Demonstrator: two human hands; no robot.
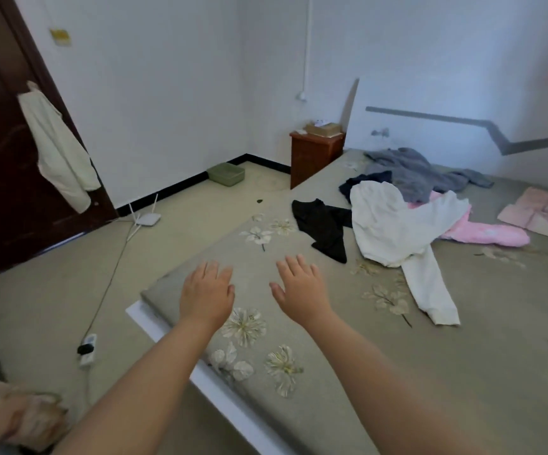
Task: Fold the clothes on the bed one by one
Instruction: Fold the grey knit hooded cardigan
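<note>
Both arms reach out over the near corner of the bed (463, 372), palms down, fingers spread and holding nothing. The left hand (207, 292) and the right hand (300, 290) hover side by side above the flowered cover, well short of any garment.

The clothes lie in a loose heap further up the bed, toward the headboard. Nearest the hands is a black garment (323, 226), crumpled and lying a little apart at the heap's left edge. Just beside it a white top (397, 224) sprawls with one sleeve trailing down toward the foot of the bed. Under and behind the white top are a pink garment (486, 233), a dark blue piece (361, 183) and a grey garment (420, 174), all overlapping.

Off to the right, apart from the heap, a pale pink piece (542, 213) lies flat with squared edges (it may already be folded, though at this distance I cannot be sure). If so, one item is done and five or so are left; if not, nothing is folded yet.

My guess is that the work is near its start, and the black garment looks the easiest to take next.
</note>
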